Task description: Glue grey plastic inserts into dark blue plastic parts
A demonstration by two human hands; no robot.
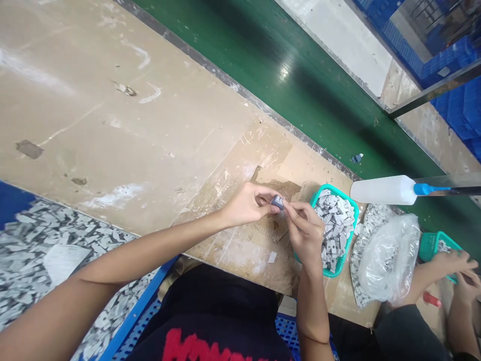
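A small dark grey-blue piece with a pale top (277,202) is pinched between my two hands, above the worktable. My left hand (252,204) grips it from the left with thumb and fingertips. From the right, the fingers of my right hand (306,231) close on the same piece; its exact kind is too small to make out. Just beyond my right hand stands a teal basket (355,213) filled with small grey and white pieces (332,225). Below the hands, a worn brown patch (270,228) marks the table, partly covered by them.
A green conveyor belt (255,55) runs past the table (150,130), with a small dark piece (357,158) on it. A white bottle with a blue tip (387,190) and a clear plastic bag (389,260) lie right. A co-worker's hands (460,271) work there. Blue crate (130,321) at lower left.
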